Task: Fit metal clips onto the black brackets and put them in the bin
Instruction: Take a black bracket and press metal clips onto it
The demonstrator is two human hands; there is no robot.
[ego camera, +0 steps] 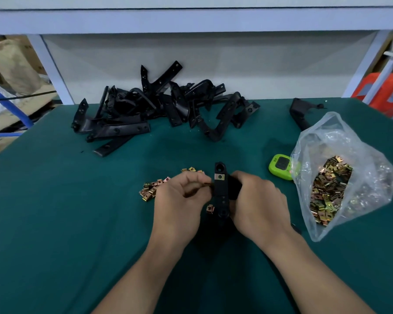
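- The black bracket (221, 196) is standing up off the mat at near centre, between the two hands. One metal clip (220, 177) is already sitting over its upper hole.
- The right hand (259, 200) is gripping the bracket from the right, fingers curled round its middle and steadying it.
- The left hand (179, 198) is pinching what looks like a second clip (208, 184) against the bracket's left edge. It is blurred, so how far it is seated I cannot tell.
- A third clip (210, 209) is showing just beside the bracket's lower left edge; whether it is fitted or loose is unclear.
- The step in hand appears to be the fitting of clips on this one bracket. The next move is likely calling for a push from the left while the right hand braces.
- No bin is showing, so the drop-off is lying outside this view.
- Loose clips (149, 190) are lying just left of the left hand, and a clear bag of clips (331, 189) is slumping at the right.
- A green timer (281, 166) is sitting beside the bag. The heap of brackets (163, 105) is waiting far centre, and a lone bracket (298, 114) is lying far right.
- A dark green mat (55, 223) is covering the bench under a white frame (191, 21), with cardboard boxes (11, 64) beyond on the left.
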